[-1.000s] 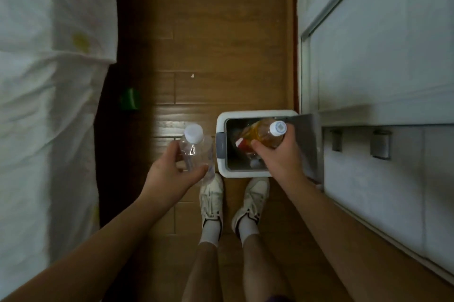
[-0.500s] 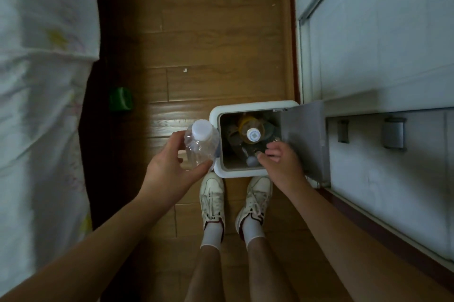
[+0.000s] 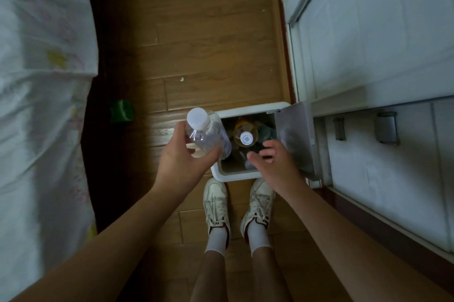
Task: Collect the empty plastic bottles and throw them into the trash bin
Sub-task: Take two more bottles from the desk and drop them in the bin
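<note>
Wooden floor [image 3: 208, 31] in my room, trash bin [image 3: 235, 176] lid up. My left hand [image 3: 186, 161] grips a clear bottle [image 3: 208, 134] over the bin's left rim, ready to drop in I'd guess. My right hand [image 3: 277, 164] hangs spread and empty just right of it, above the yellow bottle [image 3: 245, 133] inside.

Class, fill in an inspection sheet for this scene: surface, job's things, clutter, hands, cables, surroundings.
Surface: wooden floor, one small pale speck.
Job's things: clear bottle, white cap, above the left rim of the open trash bin; yellowish bottle inside it.
Clutter: green object on the floor by the bedding.
Hands: left hand grips the clear bottle; right hand open, empty, over the bin.
Cables: nothing seen.
Surroundings: bedding on the left, white cabinet on the right.
</note>
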Action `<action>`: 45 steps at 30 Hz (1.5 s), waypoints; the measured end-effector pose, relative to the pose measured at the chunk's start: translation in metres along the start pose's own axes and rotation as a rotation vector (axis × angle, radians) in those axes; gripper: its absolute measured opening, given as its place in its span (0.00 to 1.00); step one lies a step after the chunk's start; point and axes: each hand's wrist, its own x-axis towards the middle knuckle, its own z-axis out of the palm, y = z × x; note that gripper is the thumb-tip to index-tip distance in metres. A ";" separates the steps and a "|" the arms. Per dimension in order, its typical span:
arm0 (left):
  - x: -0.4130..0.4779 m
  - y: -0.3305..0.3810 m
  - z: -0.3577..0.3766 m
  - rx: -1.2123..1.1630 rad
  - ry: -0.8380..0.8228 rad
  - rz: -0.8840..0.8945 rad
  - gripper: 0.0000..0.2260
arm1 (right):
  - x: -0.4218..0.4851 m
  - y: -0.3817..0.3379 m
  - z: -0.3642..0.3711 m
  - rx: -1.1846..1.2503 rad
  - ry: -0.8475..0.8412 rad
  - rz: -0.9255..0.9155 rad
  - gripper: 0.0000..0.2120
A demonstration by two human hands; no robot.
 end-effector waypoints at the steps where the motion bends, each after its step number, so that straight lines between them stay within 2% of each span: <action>1: -0.003 -0.004 -0.001 -0.007 0.011 -0.010 0.27 | 0.005 -0.005 0.002 -0.004 0.014 0.004 0.31; 5: -0.011 -0.027 -0.014 0.052 0.019 -0.030 0.27 | 0.030 -0.023 0.011 0.037 0.014 0.041 0.29; 10: -0.012 -0.052 -0.034 0.074 0.037 -0.049 0.27 | 0.044 -0.008 0.016 -0.020 0.105 0.093 0.25; 16: -0.009 -0.068 -0.040 0.045 0.036 -0.083 0.27 | 0.040 -0.010 0.036 -0.056 -0.021 -0.009 0.39; 19: -0.006 -0.073 -0.039 0.032 0.043 -0.090 0.26 | 0.049 -0.012 0.054 -0.132 0.006 -0.024 0.43; 24: -0.003 -0.077 -0.037 0.037 0.044 -0.093 0.26 | 0.052 -0.021 0.070 -0.132 0.082 -0.040 0.37; 30: -0.001 -0.078 -0.037 0.056 0.030 -0.107 0.28 | 0.053 -0.021 0.047 0.032 0.101 -0.079 0.25; 33: 0.000 -0.074 -0.036 0.048 0.016 -0.106 0.26 | 0.061 -0.005 0.028 0.037 0.138 0.003 0.19; 36: 0.002 -0.071 -0.034 0.033 0.021 -0.098 0.25 | 0.064 0.016 0.016 -0.038 0.121 0.099 0.18; 41: 0.006 -0.072 -0.029 0.038 0.012 -0.081 0.27 | 0.070 0.018 0.034 -0.066 0.050 0.100 0.19; 45: 0.005 -0.065 -0.028 0.062 -0.005 -0.059 0.26 | 0.055 0.017 0.039 -0.032 0.027 0.090 0.15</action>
